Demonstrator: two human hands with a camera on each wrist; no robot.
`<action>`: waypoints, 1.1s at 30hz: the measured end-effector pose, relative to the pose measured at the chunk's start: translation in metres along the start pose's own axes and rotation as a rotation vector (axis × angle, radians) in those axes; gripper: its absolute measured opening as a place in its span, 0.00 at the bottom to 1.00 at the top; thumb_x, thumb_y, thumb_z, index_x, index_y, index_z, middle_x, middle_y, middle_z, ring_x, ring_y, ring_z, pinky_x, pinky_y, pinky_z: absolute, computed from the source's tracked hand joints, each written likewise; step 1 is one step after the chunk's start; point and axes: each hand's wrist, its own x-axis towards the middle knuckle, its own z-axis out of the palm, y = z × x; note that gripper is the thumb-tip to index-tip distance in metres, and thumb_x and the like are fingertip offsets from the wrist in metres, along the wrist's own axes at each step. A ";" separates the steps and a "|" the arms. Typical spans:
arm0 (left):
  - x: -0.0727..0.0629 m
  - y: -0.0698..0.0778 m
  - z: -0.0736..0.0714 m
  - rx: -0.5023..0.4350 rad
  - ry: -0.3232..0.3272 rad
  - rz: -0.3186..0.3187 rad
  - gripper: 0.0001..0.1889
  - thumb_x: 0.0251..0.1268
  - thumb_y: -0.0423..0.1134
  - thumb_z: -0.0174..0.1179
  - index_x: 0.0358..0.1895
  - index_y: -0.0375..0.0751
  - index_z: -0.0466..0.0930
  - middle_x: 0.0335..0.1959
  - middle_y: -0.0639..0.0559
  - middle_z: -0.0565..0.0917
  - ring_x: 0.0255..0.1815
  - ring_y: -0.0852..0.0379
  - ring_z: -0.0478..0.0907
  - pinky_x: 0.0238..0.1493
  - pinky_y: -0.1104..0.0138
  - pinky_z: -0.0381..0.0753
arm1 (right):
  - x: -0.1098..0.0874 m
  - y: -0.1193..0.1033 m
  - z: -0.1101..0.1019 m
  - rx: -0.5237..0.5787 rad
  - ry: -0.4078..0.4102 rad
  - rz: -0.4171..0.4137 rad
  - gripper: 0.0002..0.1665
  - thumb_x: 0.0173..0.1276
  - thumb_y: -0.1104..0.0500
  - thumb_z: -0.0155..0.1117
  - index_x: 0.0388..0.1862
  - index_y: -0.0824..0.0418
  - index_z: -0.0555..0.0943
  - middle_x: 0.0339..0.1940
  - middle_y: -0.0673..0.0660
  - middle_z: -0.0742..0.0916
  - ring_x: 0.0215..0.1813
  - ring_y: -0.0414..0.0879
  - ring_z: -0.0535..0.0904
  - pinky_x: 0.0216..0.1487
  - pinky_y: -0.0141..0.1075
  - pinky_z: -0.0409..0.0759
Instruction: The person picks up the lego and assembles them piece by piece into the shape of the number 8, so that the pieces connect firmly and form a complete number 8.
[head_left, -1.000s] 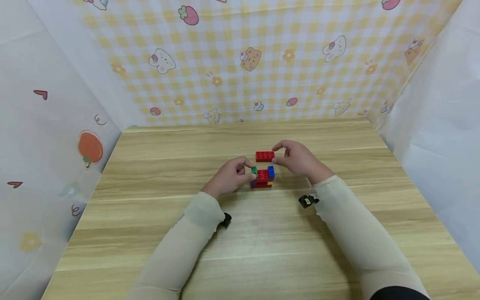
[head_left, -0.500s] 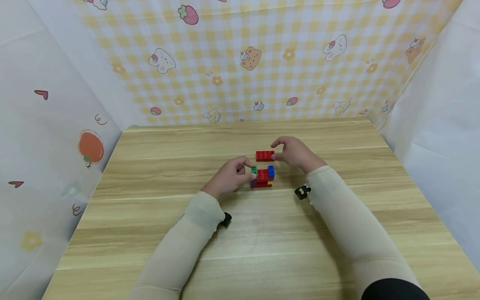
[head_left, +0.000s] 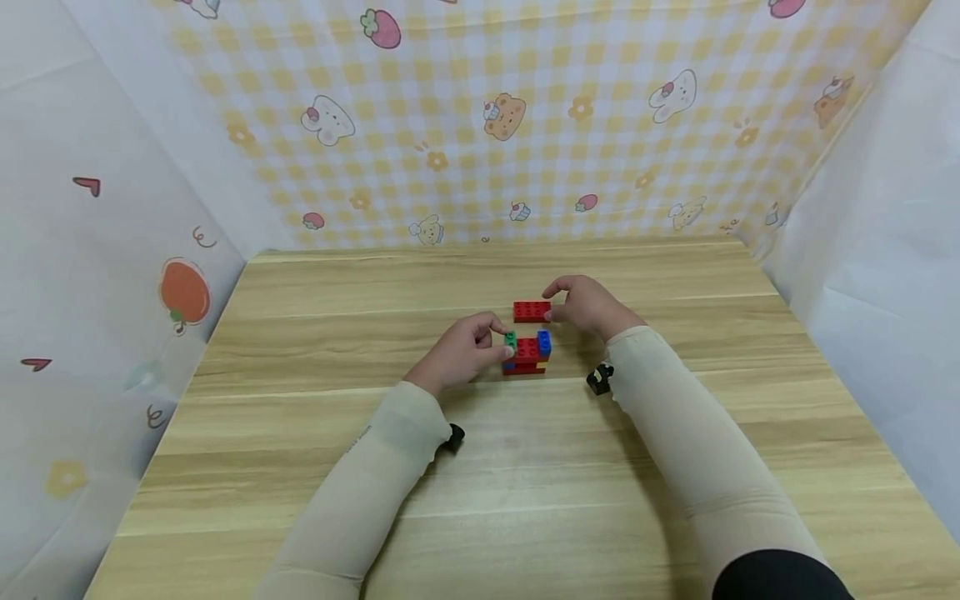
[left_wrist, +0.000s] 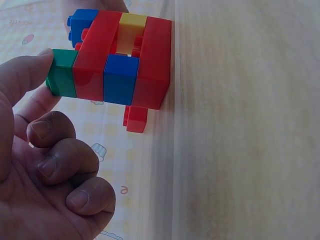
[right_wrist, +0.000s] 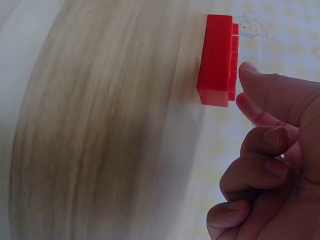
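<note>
On one table (head_left: 495,517), the left hand (head_left: 457,353) pinches one six-brick stack (head_left: 527,350); the right hand (head_left: 592,307) gapes beside one red brick (head_left: 529,312).

The left hand (head_left: 457,354) pinches; the right hand (head_left: 589,307) holds thumb (right_wrist: 275,90) and forefinger (right_wrist: 253,108) apart.

left fingers (head_left: 492,322) partly hide the green brick (head_left: 511,339); left-sleeve lettering (head_left: 360,437) seems unreadable.
</note>
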 end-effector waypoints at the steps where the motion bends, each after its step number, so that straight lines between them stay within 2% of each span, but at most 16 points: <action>1: 0.000 0.000 0.000 -0.002 0.001 -0.001 0.10 0.74 0.43 0.68 0.54 0.52 0.83 0.24 0.52 0.70 0.21 0.55 0.65 0.27 0.65 0.68 | 0.000 0.000 0.001 -0.001 0.001 -0.002 0.22 0.75 0.57 0.71 0.66 0.55 0.81 0.36 0.56 0.81 0.39 0.51 0.70 0.52 0.45 0.71; 4: 0.000 0.001 0.000 -0.004 0.004 -0.002 0.10 0.74 0.43 0.69 0.54 0.52 0.83 0.24 0.53 0.70 0.21 0.55 0.65 0.27 0.64 0.68 | 0.001 0.002 0.002 0.000 0.003 0.001 0.22 0.75 0.57 0.71 0.65 0.55 0.81 0.51 0.59 0.85 0.46 0.53 0.73 0.57 0.48 0.72; 7: 0.000 0.001 0.001 -0.003 0.006 -0.003 0.10 0.74 0.43 0.69 0.53 0.52 0.83 0.23 0.53 0.69 0.21 0.55 0.64 0.27 0.64 0.67 | 0.002 0.003 0.002 0.001 -0.002 0.004 0.21 0.75 0.58 0.70 0.65 0.55 0.81 0.67 0.59 0.82 0.55 0.55 0.73 0.63 0.51 0.71; 10: 0.000 0.001 0.001 -0.004 0.008 -0.002 0.09 0.74 0.43 0.69 0.53 0.52 0.83 0.23 0.53 0.69 0.21 0.54 0.64 0.27 0.64 0.67 | 0.002 0.003 0.003 0.011 -0.014 0.012 0.22 0.75 0.59 0.70 0.66 0.55 0.81 0.71 0.60 0.80 0.58 0.57 0.73 0.67 0.54 0.71; 18: 0.000 -0.002 0.001 -0.011 0.007 0.023 0.09 0.74 0.42 0.68 0.53 0.52 0.83 0.23 0.53 0.69 0.20 0.55 0.64 0.26 0.64 0.67 | 0.007 0.002 0.005 -0.003 -0.030 0.020 0.22 0.75 0.58 0.70 0.65 0.55 0.82 0.72 0.62 0.79 0.63 0.58 0.73 0.73 0.58 0.70; 28: 0.000 -0.001 0.000 -0.024 0.006 0.012 0.10 0.73 0.41 0.69 0.53 0.51 0.83 0.23 0.53 0.70 0.20 0.55 0.64 0.25 0.65 0.67 | 0.006 0.001 0.007 -0.023 -0.004 0.008 0.19 0.75 0.60 0.69 0.62 0.56 0.83 0.70 0.61 0.80 0.61 0.59 0.72 0.72 0.57 0.70; 31: 0.000 0.000 0.000 -0.021 0.005 0.013 0.10 0.74 0.42 0.69 0.54 0.51 0.83 0.23 0.53 0.70 0.20 0.55 0.64 0.26 0.65 0.67 | 0.005 0.003 0.008 -0.039 0.014 -0.006 0.17 0.75 0.59 0.69 0.61 0.56 0.83 0.68 0.61 0.81 0.59 0.58 0.73 0.69 0.55 0.71; 33: 0.000 -0.001 0.000 -0.021 0.003 0.011 0.10 0.74 0.42 0.68 0.54 0.51 0.83 0.23 0.53 0.69 0.20 0.55 0.64 0.26 0.64 0.67 | 0.004 0.004 0.008 -0.047 0.024 -0.015 0.17 0.75 0.59 0.69 0.60 0.57 0.83 0.63 0.61 0.84 0.54 0.57 0.74 0.64 0.51 0.73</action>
